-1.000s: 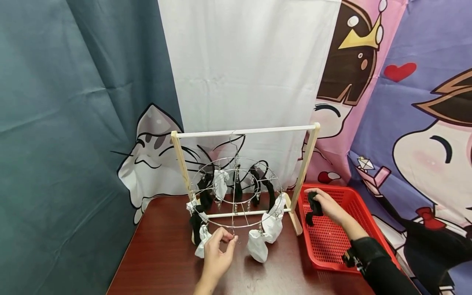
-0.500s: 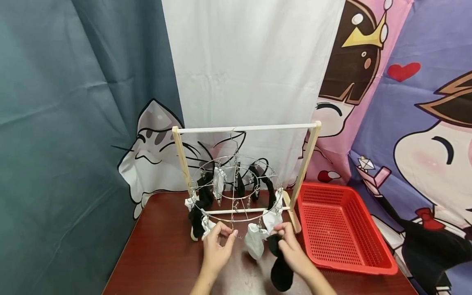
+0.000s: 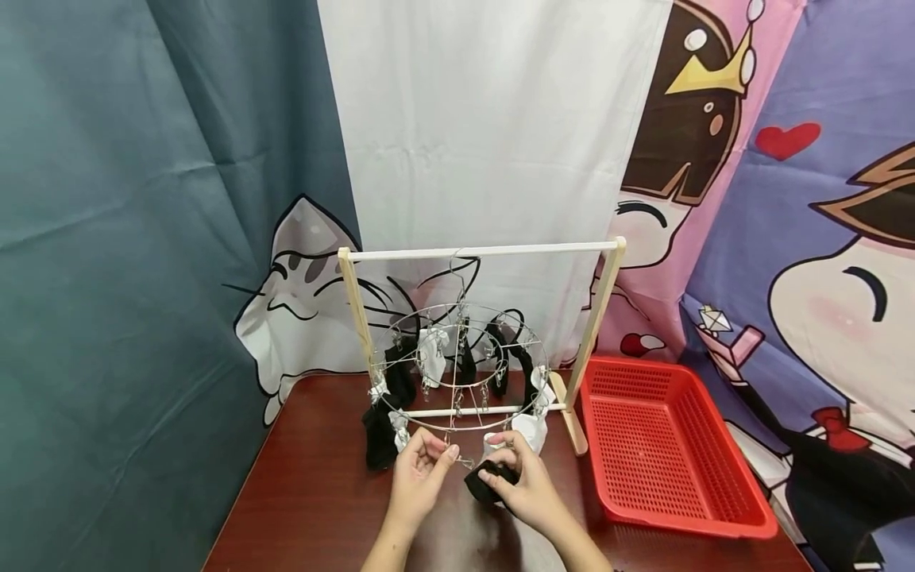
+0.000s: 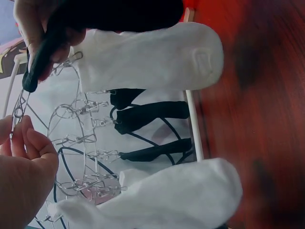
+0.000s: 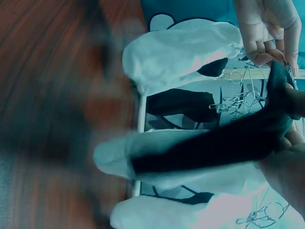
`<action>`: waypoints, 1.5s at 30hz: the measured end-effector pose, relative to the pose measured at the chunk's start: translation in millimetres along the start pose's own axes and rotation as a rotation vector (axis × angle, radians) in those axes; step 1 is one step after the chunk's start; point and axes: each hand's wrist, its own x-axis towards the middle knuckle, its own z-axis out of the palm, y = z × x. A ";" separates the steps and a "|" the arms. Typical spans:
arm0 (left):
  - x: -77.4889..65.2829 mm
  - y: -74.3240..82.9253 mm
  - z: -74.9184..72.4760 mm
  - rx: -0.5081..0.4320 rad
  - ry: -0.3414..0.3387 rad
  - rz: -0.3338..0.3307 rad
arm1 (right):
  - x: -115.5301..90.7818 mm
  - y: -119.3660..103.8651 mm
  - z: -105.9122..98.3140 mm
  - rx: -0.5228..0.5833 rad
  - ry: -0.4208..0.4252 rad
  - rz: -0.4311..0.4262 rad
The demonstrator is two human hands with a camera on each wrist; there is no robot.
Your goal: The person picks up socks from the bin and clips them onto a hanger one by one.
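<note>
My left hand (image 3: 417, 481) pinches a metal clip (image 4: 19, 110) at the front of a round wire hanger (image 3: 457, 430). My right hand (image 3: 532, 486) holds a black sock (image 3: 484, 483) by one end, close to that clip. In the left wrist view the gathered end of the black sock (image 4: 114, 16) is at the clip's upper end; I cannot tell if the clip bites it. White socks (image 4: 152, 59) and black socks (image 4: 155, 114) hang from other clips around the ring. In the right wrist view the black sock (image 5: 214, 148) dangles in front of a white one.
The hanger hooks over the white bar (image 3: 500, 250) of a small wooden rack standing on the reddish-brown table (image 3: 307, 485). A red plastic basket (image 3: 686, 526) stands right of the rack. Printed curtains (image 3: 500, 119) rise behind.
My right hand has carried the black sock from the red basket leftward to the front of the hanger, beside my left hand. The left hand has kept its pinch on the clip.
</note>
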 end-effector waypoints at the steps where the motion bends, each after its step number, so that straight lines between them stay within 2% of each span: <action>1: -0.4 0.3 -0.1 -0.003 -0.001 -0.011 | 0.5 2.3 0.7 0.004 0.003 0.017; 5: -1.1 2.1 0.2 -0.006 -0.003 -0.036 | 1.8 9.4 2.0 0.049 -0.002 0.038; 10: -0.6 5.1 1.0 -0.016 -0.003 -0.037 | 3.5 12.1 2.7 0.139 -0.021 -0.009; 15: -0.3 6.0 0.8 -0.038 -0.005 -0.037 | 5.1 5.1 2.5 0.085 0.028 -0.104; 17: -0.5 5.3 0.6 -0.048 -0.006 -0.044 | 5.2 -2.8 2.2 0.076 0.038 -0.111; 20: -0.4 4.0 0.7 -0.060 -0.007 -0.027 | 5.1 -13.8 1.7 0.081 0.046 -0.075; 23: 0.2 3.9 1.0 -0.078 -0.005 -0.003 | 5.2 -15.1 1.3 0.105 0.050 -0.008; 28: 0.9 4.2 1.1 -0.094 -0.005 0.008 | 5.4 -2.5 0.8 0.171 0.031 0.087; 36: 0.5 4.5 0.4 -0.091 -0.032 -0.006 | 6.9 6.4 2.6 0.208 0.033 0.058; 45: 2.0 4.6 0.5 -0.075 -0.068 -0.006 | 10.9 5.8 2.9 0.123 0.083 0.059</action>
